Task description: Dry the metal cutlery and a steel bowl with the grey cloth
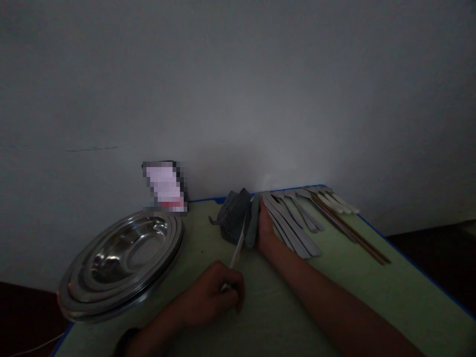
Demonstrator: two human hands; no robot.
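Note:
My left hand [217,295], closed, grips the near end of a slim, pale metal table knife [235,255]. The knife slants up and away, and its far part runs into the folds of a grey cloth [234,218]. My right hand [265,225] is closed around the right side of that cloth, with most of its fingers hidden behind the folds. Just right of this hand, several flat-handled metal knives [293,233] lie side by side on the table. Dim light and slight blur soften the knife's outline.
Stacked round metal plates [78,292] stand on the left of the green table [203,258]. A phone [165,186] leans on the wall behind them. Forks or spoons [307,218], wooden chopsticks [353,230] and white-handled utensils [340,203] lie at right.

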